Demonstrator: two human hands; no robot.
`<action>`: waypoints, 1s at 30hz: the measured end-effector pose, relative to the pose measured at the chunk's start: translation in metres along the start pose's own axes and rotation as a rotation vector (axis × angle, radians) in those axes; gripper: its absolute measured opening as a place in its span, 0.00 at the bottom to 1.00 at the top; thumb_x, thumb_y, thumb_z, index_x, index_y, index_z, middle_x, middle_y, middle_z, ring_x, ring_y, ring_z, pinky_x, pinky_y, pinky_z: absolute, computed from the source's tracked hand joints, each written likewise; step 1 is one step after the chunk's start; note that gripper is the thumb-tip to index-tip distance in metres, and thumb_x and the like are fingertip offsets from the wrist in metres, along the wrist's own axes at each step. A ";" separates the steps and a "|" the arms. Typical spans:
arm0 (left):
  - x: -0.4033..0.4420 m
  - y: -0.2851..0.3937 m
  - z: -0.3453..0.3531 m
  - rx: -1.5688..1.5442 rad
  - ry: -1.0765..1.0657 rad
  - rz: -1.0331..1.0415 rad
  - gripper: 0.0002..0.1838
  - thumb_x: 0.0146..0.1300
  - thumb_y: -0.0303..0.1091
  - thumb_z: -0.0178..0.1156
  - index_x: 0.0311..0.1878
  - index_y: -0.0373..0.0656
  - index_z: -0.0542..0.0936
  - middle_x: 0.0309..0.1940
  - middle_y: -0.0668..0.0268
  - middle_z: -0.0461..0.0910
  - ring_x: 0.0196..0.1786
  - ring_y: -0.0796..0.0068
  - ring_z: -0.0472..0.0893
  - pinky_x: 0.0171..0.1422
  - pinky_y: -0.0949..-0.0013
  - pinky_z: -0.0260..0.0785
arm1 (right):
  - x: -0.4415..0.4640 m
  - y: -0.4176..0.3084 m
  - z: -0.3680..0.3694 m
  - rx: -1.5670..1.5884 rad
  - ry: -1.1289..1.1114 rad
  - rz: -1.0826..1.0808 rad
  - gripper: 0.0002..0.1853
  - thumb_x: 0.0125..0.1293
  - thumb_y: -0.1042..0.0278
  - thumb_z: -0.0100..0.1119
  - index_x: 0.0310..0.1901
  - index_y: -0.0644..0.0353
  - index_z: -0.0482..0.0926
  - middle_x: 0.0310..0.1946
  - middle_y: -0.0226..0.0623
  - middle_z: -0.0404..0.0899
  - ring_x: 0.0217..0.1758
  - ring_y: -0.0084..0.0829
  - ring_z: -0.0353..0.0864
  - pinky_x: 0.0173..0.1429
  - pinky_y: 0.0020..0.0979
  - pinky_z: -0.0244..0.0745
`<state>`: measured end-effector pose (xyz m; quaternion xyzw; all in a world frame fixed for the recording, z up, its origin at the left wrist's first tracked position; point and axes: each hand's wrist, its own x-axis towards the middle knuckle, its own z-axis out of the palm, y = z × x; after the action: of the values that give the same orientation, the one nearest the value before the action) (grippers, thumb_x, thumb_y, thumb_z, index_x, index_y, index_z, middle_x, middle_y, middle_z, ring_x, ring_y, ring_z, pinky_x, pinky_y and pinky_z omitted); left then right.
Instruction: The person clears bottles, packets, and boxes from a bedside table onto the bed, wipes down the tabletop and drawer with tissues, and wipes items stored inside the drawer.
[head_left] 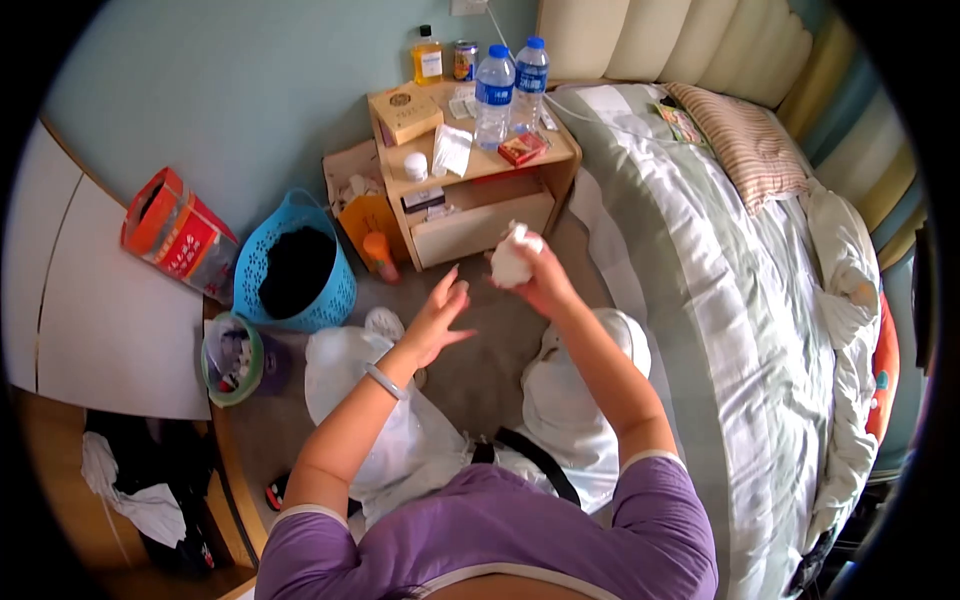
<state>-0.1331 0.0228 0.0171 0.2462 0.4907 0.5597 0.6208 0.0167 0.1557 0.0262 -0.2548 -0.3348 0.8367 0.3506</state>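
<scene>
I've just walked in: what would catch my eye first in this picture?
Probably the crumpled white wad in the person's right hand, near the middle, with the left hand open beside it. Next, the bright blue basket with something black inside, left of the bedside cabinet. Then the two blue-capped bottles on that cabinet.
</scene>
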 end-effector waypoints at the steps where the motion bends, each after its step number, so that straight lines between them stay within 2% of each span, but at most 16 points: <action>1: 0.009 0.011 0.005 -0.179 -0.050 -0.113 0.37 0.60 0.56 0.50 0.67 0.56 0.47 0.60 0.66 0.57 0.61 0.60 0.61 0.59 0.43 0.59 | 0.006 0.010 -0.003 -0.208 -0.038 -0.074 0.18 0.58 0.66 0.55 0.49 0.58 0.64 0.44 0.41 0.71 0.43 0.35 0.76 0.46 0.39 0.74; 2: 0.027 0.014 -0.001 -0.356 -0.088 -0.208 0.34 0.60 0.58 0.48 0.65 0.56 0.52 0.59 0.66 0.60 0.61 0.58 0.62 0.60 0.43 0.58 | 0.017 0.017 -0.005 -0.418 -0.075 -0.152 0.19 0.58 0.67 0.57 0.50 0.58 0.64 0.45 0.42 0.71 0.43 0.33 0.77 0.45 0.34 0.74; 4: 0.059 0.012 -0.006 -0.528 -0.376 -0.226 0.32 0.59 0.59 0.47 0.63 0.57 0.57 0.58 0.66 0.63 0.59 0.60 0.65 0.60 0.47 0.59 | 0.014 0.006 0.005 -0.681 -0.208 -0.062 0.24 0.54 0.66 0.61 0.52 0.60 0.65 0.49 0.44 0.69 0.49 0.35 0.74 0.50 0.31 0.70; 5: 0.075 0.002 -0.001 -0.561 -0.369 -0.242 0.31 0.60 0.59 0.47 0.62 0.57 0.58 0.57 0.67 0.64 0.59 0.62 0.66 0.60 0.50 0.60 | 0.020 0.012 -0.003 -1.050 -0.265 -0.362 0.28 0.52 0.64 0.64 0.53 0.60 0.66 0.54 0.47 0.66 0.58 0.40 0.67 0.59 0.34 0.63; 6: 0.088 0.001 0.002 -0.570 -0.364 -0.247 0.30 0.60 0.59 0.47 0.62 0.57 0.60 0.56 0.67 0.65 0.58 0.64 0.67 0.60 0.52 0.60 | 0.029 0.008 -0.005 -1.107 -0.281 -0.325 0.35 0.50 0.62 0.64 0.59 0.59 0.61 0.59 0.49 0.61 0.64 0.44 0.58 0.65 0.35 0.55; 7: 0.100 0.002 0.004 -0.573 -0.361 -0.247 0.29 0.60 0.59 0.47 0.61 0.57 0.61 0.55 0.67 0.66 0.58 0.66 0.67 0.59 0.55 0.61 | 0.038 0.007 -0.007 -1.072 -0.287 -0.295 0.38 0.49 0.61 0.65 0.62 0.57 0.58 0.61 0.50 0.58 0.66 0.44 0.55 0.66 0.36 0.51; 10: 0.126 -0.013 0.016 -0.538 -0.238 -0.262 0.24 0.59 0.58 0.51 0.54 0.58 0.68 0.48 0.69 0.71 0.47 0.74 0.73 0.50 0.63 0.67 | 0.052 0.005 -0.023 -1.059 -0.245 -0.262 0.46 0.48 0.59 0.66 0.66 0.55 0.49 0.64 0.49 0.53 0.70 0.45 0.46 0.69 0.39 0.42; 11: 0.136 -0.014 0.018 -0.549 -0.216 -0.313 0.21 0.60 0.55 0.51 0.53 0.58 0.69 0.46 0.72 0.72 0.47 0.77 0.73 0.47 0.67 0.67 | 0.054 0.002 -0.028 -1.068 -0.221 -0.268 0.48 0.48 0.59 0.66 0.67 0.54 0.47 0.65 0.49 0.51 0.71 0.44 0.44 0.70 0.39 0.39; 15: 0.173 -0.021 0.046 -0.676 -0.421 -0.210 0.20 0.63 0.50 0.49 0.55 0.54 0.67 0.45 0.72 0.72 0.47 0.78 0.73 0.47 0.68 0.68 | 0.051 -0.033 -0.033 -1.069 -0.170 -0.219 0.48 0.48 0.61 0.67 0.67 0.54 0.47 0.66 0.48 0.49 0.72 0.43 0.37 0.70 0.40 0.35; 18: 0.184 -0.015 0.059 -0.691 -0.632 -0.222 0.20 0.65 0.50 0.46 0.56 0.53 0.68 0.50 0.71 0.71 0.53 0.76 0.71 0.56 0.68 0.63 | 0.049 -0.049 -0.041 -0.967 -0.131 -0.142 0.44 0.50 0.64 0.65 0.66 0.54 0.50 0.66 0.47 0.49 0.72 0.42 0.37 0.70 0.38 0.37; 19: 0.187 -0.015 0.063 -0.712 -0.653 -0.223 0.19 0.65 0.49 0.45 0.56 0.53 0.67 0.49 0.71 0.71 0.52 0.76 0.71 0.54 0.67 0.64 | 0.048 -0.054 -0.040 -0.970 -0.116 -0.123 0.42 0.51 0.63 0.65 0.66 0.54 0.51 0.66 0.46 0.49 0.72 0.41 0.38 0.70 0.38 0.39; 22: 0.185 -0.013 0.067 -0.750 -0.529 -0.275 0.19 0.65 0.49 0.45 0.55 0.52 0.67 0.47 0.70 0.72 0.51 0.75 0.72 0.53 0.66 0.65 | 0.050 -0.063 -0.035 -1.014 -0.097 -0.078 0.41 0.53 0.60 0.64 0.65 0.54 0.53 0.66 0.46 0.49 0.71 0.41 0.42 0.69 0.37 0.44; 25: 0.175 -0.002 0.049 -0.670 -0.351 -0.283 0.20 0.61 0.50 0.51 0.52 0.52 0.69 0.44 0.68 0.74 0.48 0.72 0.73 0.50 0.63 0.67 | 0.060 -0.067 -0.013 -1.086 -0.102 -0.135 0.39 0.54 0.56 0.63 0.64 0.56 0.56 0.64 0.46 0.54 0.69 0.39 0.50 0.67 0.36 0.50; 28: 0.156 0.016 0.025 -0.640 -0.268 -0.223 0.19 0.59 0.51 0.53 0.50 0.52 0.71 0.45 0.66 0.74 0.47 0.71 0.74 0.49 0.61 0.68 | 0.092 -0.084 -0.007 -1.297 -0.082 -0.471 0.35 0.56 0.55 0.62 0.62 0.58 0.60 0.61 0.47 0.61 0.65 0.36 0.58 0.64 0.34 0.56; 29: 0.149 0.021 0.018 -0.639 -0.250 -0.197 0.19 0.59 0.51 0.53 0.50 0.52 0.71 0.46 0.66 0.74 0.48 0.71 0.74 0.49 0.60 0.68 | 0.111 -0.088 -0.016 -1.206 0.080 -0.500 0.30 0.57 0.57 0.61 0.59 0.61 0.65 0.56 0.46 0.67 0.61 0.35 0.64 0.61 0.33 0.60; 30: 0.143 0.025 0.010 -0.631 -0.237 -0.200 0.19 0.59 0.51 0.53 0.50 0.52 0.71 0.47 0.66 0.74 0.48 0.71 0.74 0.49 0.59 0.68 | 0.117 -0.107 0.004 -1.106 0.096 -0.567 0.28 0.58 0.58 0.59 0.58 0.62 0.66 0.54 0.45 0.69 0.58 0.35 0.67 0.60 0.32 0.61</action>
<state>-0.1506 0.1655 -0.0054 0.0563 0.2397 0.5877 0.7707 -0.0144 0.2993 0.0854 -0.3372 -0.7571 0.4012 0.3901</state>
